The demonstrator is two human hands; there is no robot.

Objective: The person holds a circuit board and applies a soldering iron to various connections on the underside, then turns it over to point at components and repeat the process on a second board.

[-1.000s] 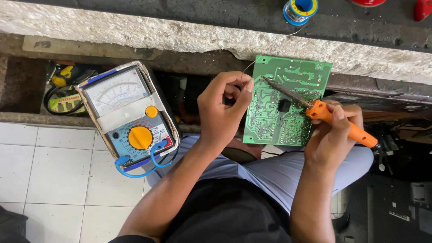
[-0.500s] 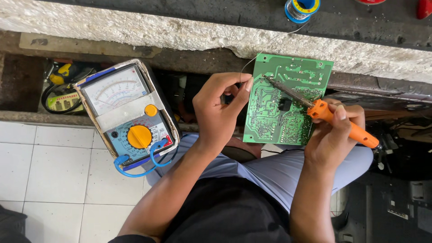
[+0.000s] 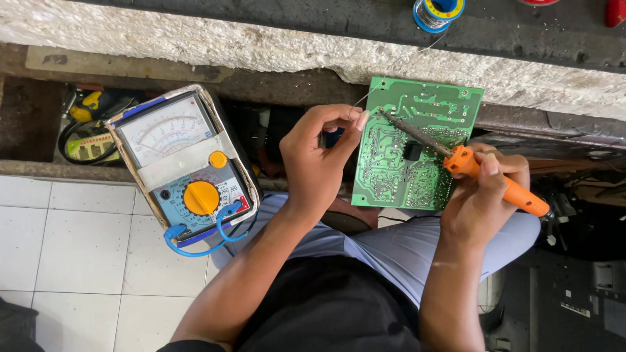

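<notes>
Tiles cover the floor at the left, and on them, leaning against the person's knee, sits an analog multimeter with a yellow dial and blue leads looped at its near edge. Right of it, the left hand is closed in a pinch, thumb and forefinger gripping a thin solder wire that runs up and far to a solder spool on the dark ledge. The green circuit board stands propped on the lap, trace side facing the person, its far edge near the rough concrete ledge. The right hand is wrapped closed around the orange handle of a soldering iron, whose tip rests near the upper left of the board, just beside the pinched wire end. Judging by this, a joint is being soldered. The next move would call for bringing wire and hot tip together on one pad, steadily, without bridging the neighbouring traces.
</notes>
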